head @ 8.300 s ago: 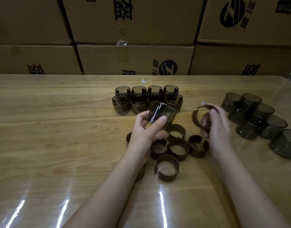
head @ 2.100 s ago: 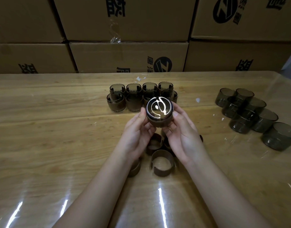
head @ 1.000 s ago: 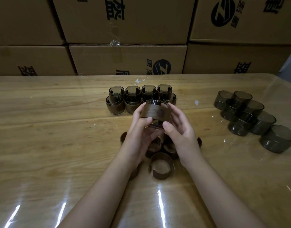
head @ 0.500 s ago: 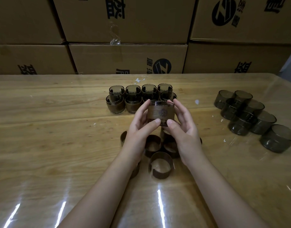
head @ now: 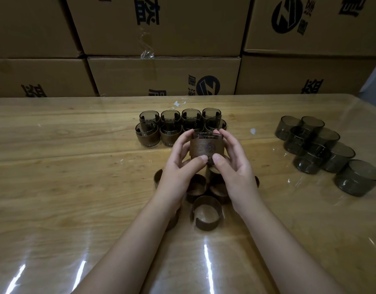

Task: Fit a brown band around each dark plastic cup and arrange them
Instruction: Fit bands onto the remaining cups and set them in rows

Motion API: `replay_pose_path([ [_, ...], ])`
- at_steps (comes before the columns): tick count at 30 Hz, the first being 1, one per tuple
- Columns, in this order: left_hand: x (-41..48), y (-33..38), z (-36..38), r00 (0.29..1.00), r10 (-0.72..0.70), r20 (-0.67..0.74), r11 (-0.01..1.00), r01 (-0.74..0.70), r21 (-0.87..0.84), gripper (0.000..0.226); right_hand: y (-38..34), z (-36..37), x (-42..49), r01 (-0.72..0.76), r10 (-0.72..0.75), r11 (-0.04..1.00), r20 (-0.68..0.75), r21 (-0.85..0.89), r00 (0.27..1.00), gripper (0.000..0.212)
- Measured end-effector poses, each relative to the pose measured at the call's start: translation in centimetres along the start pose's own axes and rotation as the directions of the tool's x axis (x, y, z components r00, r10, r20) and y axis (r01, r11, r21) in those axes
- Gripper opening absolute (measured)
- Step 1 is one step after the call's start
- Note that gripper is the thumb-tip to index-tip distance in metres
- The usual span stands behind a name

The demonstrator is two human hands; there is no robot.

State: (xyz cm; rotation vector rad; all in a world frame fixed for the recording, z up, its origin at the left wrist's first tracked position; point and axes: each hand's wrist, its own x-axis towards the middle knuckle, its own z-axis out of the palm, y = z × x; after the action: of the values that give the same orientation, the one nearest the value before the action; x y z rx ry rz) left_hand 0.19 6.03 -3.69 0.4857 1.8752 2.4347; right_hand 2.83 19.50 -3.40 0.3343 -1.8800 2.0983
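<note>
Both hands hold one dark plastic cup with a brown band (head: 205,147) around it, upright above the table's middle. My left hand (head: 180,166) grips its left side and my right hand (head: 233,166) grips its right side, thumbs under the band's lower edge. Behind it stand two rows of banded cups (head: 180,128). Several loose brown bands (head: 206,213) lie under and in front of my hands, partly hidden. Several bare dark cups (head: 318,149) cluster at the right.
The wooden table (head: 66,177) has a glossy clear cover. Stacked cardboard boxes (head: 161,75) form a wall along its far edge. A small white scrap (head: 253,130) lies between the two groups of cups.
The band went onto the cup held in both hands. The cup was turned from bottom-facing-me to upright over the last two seconds and has since stayed near the front row.
</note>
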Motion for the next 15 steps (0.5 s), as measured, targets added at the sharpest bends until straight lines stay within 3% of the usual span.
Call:
replay_pose_path([
  [15, 0.24, -0.21, -0.06, 1.0, 0.007, -0.009, 0.997, -0.008, -0.074, 0.055, 0.27, 0.31, 0.07, -0.059, 0.058, 0.998, -0.059, -0.009, 0.997, 0.054],
])
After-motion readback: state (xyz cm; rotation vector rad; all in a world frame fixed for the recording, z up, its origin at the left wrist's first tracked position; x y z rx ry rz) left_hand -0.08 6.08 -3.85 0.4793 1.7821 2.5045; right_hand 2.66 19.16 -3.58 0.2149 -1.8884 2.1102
